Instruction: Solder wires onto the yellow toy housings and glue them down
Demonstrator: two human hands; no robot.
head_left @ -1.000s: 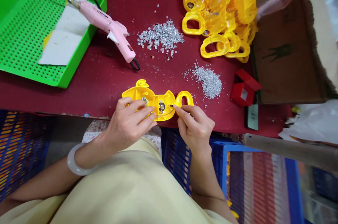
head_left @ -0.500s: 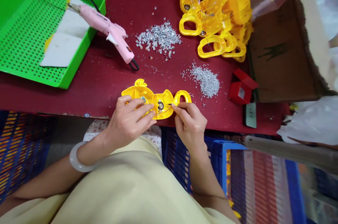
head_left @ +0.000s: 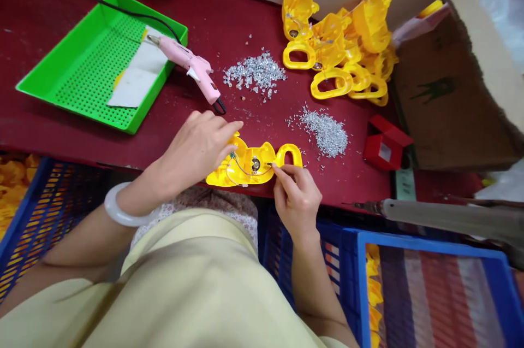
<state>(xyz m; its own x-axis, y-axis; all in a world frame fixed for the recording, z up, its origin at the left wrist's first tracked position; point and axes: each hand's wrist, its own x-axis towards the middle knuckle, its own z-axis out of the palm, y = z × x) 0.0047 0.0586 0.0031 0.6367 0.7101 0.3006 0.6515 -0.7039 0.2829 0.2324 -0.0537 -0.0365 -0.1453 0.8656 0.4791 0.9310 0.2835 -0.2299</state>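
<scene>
A yellow plastic toy shell half (head_left: 264, 172) lies hollow side up at the table's near edge, its ring handle (head_left: 295, 150) on the right. Inside are a round speaker-like disc (head_left: 256, 164), thin wires and a small green circuit board (head_left: 232, 155). My right hand (head_left: 298, 195) pinches a small dark part (head_left: 270, 164) beside the handle; its kind is too small to tell. Over the shell's left end, my left hand (head_left: 196, 146) is lifted with its fingers stretched out, holding nothing visible and hiding part of that end.
A pink glue gun (head_left: 184, 58) leans on a green perforated tray (head_left: 133, 118). Clear plastic bits (head_left: 257, 72) and small screws (head_left: 327, 132) lie in heaps. More yellow shells (head_left: 331, 36), a red box (head_left: 385, 143) and a cardboard box (head_left: 454, 107) stand right. An electric screwdriver-like tool (head_left: 426, 214) juts in.
My left hand has let go of the shell and risen up and away from it. My right hand stays pinched near the handle. The camera view has shifted.
</scene>
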